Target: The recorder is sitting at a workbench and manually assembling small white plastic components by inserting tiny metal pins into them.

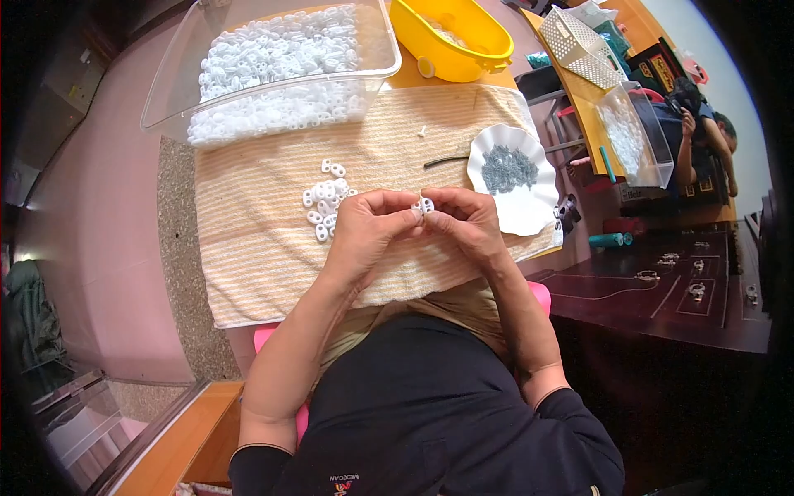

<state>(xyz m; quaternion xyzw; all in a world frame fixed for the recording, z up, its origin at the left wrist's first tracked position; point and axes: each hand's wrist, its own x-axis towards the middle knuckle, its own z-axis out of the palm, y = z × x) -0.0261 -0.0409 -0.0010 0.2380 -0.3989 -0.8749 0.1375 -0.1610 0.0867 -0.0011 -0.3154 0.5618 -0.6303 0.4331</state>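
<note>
My left hand and my right hand meet over the towel, thumbs and fingertips pinched together. Between them is a small white plastic piece with dark holes; the fingers partly cover it. A loose pile of similar white two-holed pieces lies just left of my left hand. Beyond my right hand stands a white wavy-rimmed dish holding many tiny dark grey parts. A thin black stick-like tool lies by the dish's left edge. Farther off is a tiny white bit.
A striped towel covers the table. At its far side stand a clear bin full of white pieces and a yellow tub. To the right, two people are near another table with a clear bin and a white basket.
</note>
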